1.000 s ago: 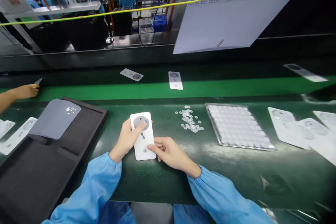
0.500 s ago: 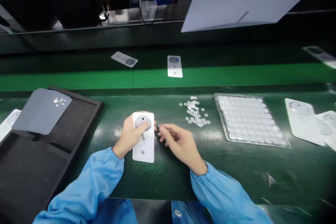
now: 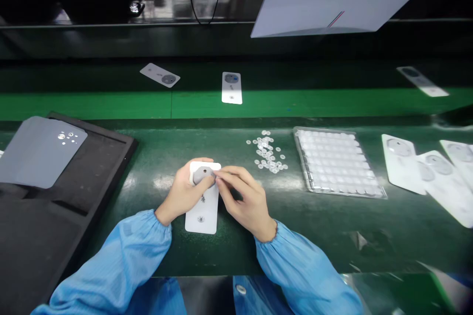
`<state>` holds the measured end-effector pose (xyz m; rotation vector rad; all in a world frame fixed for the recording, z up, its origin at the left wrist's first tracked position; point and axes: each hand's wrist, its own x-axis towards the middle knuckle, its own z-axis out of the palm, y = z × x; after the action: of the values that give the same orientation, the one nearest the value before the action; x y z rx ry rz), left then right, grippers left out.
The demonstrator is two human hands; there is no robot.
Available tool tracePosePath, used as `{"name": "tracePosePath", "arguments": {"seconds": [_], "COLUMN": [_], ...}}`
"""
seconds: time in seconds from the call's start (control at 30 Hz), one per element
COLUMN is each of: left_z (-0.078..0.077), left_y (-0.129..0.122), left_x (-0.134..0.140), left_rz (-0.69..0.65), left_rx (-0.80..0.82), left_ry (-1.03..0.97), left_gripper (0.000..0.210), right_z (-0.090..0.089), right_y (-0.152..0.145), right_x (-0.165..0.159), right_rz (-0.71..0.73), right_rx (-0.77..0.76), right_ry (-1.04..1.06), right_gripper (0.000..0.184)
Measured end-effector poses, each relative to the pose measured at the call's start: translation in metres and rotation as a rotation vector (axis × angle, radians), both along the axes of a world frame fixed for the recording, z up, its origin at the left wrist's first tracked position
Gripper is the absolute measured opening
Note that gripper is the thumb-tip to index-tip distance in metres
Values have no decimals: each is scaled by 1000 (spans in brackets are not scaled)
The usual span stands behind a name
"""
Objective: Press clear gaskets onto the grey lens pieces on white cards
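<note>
My left hand (image 3: 180, 196) grips a white rectangular panel (image 3: 209, 211) with rounded corners, a grey rounded disc area near its top and small dark markings below. The thumb presses across the face by the grey area, and the other fingers go behind. At the panel's upper right edge, the thumb and fingertips of my right hand (image 3: 247, 203) are pinched together beside the left thumb tip. Whatever they hold is too small or hidden to make out. Small clear discs (image 3: 271, 157) lie in a loose pile beyond my right hand.
Right of the discs stands a clear plastic tray (image 3: 307, 180) of white rounded pieces. Several similar panels (image 3: 399, 170) lie farther right, others (image 3: 232, 96) on the green strip ahead. A black tray (image 3: 111, 155) with a grey sheet (image 3: 33, 157) is at left. A white board (image 3: 314, 0) overhangs.
My right hand has moved left and up, from beside the panel onto its upper right edge. The small dark piece seen at its fingertips no longer shows. The view has shifted slightly right.
</note>
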<state>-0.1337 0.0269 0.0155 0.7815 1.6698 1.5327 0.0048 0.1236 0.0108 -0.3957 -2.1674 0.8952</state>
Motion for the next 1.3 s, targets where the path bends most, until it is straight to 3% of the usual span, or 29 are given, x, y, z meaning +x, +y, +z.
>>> {"name": "tracePosePath", "arguments": {"seconds": [0.4,0.6,0.7,0.87,0.97,1.2,1.3], "left_z": [-2,-3,-1,-1,-3,-1,0], "left_y": [-3,-4,-3,-3,-3,-1,-1], "left_x": [1,1,1,0,0,4,4], "left_rz": [-114,-125,-123,-112,-117,-159,-152], "left_rx": [25,16,-1,-25,-30,-2,2], "left_ry": [-50,-38,-115,-265,-335,-448,-438], "left_gripper": [47,53,60,72,77,86,85], "right_z": [-9,-10,-6,4,4,2,9], "right_y": [4,2,2,12,21,24,31], "right_x": [-2,-2,-4,3,21,63,111], "right_rz": [-33,-18,-19,18,-14,-59,-207], "right_rx": [69,-8,-158,-719,-938,-1036,-1007], "right_ry": [-52,-152,-127,-61,17,37,114], "right_gripper": [17,15,14,27,31,34,37]}}
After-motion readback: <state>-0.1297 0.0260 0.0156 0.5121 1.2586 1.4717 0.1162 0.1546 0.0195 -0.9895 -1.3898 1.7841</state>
